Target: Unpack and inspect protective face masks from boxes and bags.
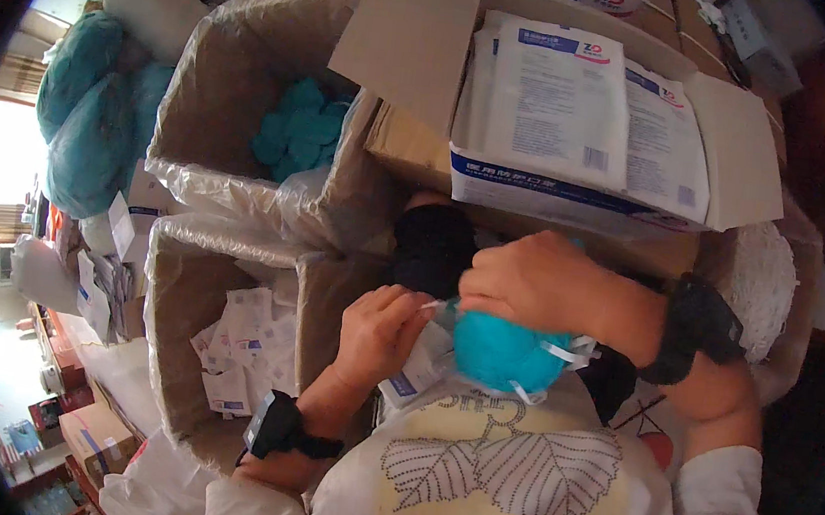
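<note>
Right hand grips teal mask; left hand pinches strap; lined cartons beside.

white flat packets fill the open blue-striped carton up top.

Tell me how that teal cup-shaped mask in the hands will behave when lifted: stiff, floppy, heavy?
The teal mask probably keeps its shape, since its dome looks rounded under the right hand. It is likely light, as fingertips alone seem to carry it. Its white straps hang loose near the left hand and may snag.
</note>
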The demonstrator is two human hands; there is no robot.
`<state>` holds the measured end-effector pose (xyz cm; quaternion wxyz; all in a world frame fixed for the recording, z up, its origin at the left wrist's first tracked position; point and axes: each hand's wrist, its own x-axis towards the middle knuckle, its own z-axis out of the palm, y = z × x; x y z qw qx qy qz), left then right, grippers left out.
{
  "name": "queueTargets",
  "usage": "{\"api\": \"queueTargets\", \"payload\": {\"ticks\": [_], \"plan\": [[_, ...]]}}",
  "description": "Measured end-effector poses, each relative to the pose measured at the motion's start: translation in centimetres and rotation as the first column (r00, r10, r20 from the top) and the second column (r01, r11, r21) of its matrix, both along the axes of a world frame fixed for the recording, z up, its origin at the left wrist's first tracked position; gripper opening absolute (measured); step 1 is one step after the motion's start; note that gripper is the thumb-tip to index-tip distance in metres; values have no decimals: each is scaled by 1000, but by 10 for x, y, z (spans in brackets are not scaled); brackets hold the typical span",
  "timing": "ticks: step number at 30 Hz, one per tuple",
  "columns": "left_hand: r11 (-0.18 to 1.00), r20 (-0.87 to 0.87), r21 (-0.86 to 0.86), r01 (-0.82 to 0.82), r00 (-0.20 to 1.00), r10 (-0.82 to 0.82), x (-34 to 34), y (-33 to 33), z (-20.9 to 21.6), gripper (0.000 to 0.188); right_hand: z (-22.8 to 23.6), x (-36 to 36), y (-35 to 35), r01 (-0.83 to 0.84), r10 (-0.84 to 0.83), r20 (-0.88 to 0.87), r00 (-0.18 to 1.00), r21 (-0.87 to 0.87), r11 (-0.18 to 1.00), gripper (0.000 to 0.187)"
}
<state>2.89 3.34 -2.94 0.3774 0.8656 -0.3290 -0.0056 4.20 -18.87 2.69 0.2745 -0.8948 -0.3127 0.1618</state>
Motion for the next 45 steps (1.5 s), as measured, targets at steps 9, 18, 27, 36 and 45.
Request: {"api": "queueTargets", "payload": {"ticks": [9,18,27,36,45], "plan": [[996,-103,16,-92,990,93,0,-2,-3,6,-28,-11,-7,42,-41,-131,991,4,999,19],[997,-100,13,-80,992,81,-2,-4,-5,10,-51,-12,11,166,-169,-126,977,-37,985,19],[996,-53,19,-90,994,91,-6,0,-7,14,-49,-4,21,43,-53,-147,988,-74,996,18],[919,-241,-6,-394,893,381,6,15,15,13,-18,-5,39,557,-414,-375,829,611,562,15],[900,-247,-177,-399,903,352,9,38,49,15,7,-6,57,821,-304,-764,569,551,152,11]]}}
